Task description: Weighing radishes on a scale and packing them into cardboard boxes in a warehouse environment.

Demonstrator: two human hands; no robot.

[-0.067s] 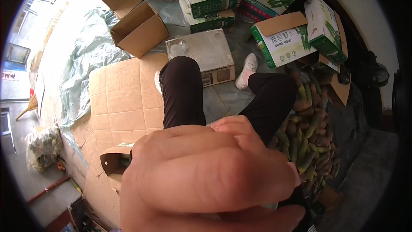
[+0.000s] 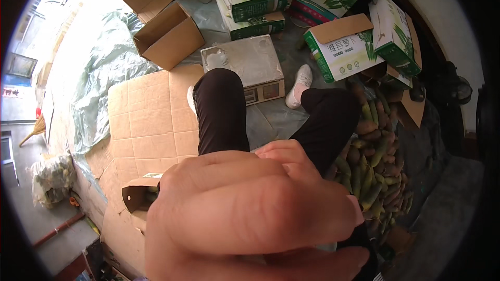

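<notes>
Very close and large at the lower middle is my left hand [image 2: 229, 213], its back toward me and its fingers bent to the right. The thumb lies below them, a little apart. Behind its upper edge part of my right hand [image 2: 290, 158] shows, its fingers bent and pressed together. The two hands overlap, and whatever they hold, if anything, is hidden. Below them are my legs in black trousers [image 2: 221, 109]. Beside my right leg lies a heap of green radishes [image 2: 372, 177], many of them brown with soil.
A low grey box [image 2: 245, 60] stands between my white shoes [image 2: 302, 80]. Flattened cardboard [image 2: 148, 112] covers the floor at left, near an opened carton [image 2: 174, 41]. Printed green-and-white cartons [image 2: 344, 49] are at the back right. Crumpled plastic sheet [image 2: 104, 62] and a filled bag [image 2: 53, 179] lie farther left.
</notes>
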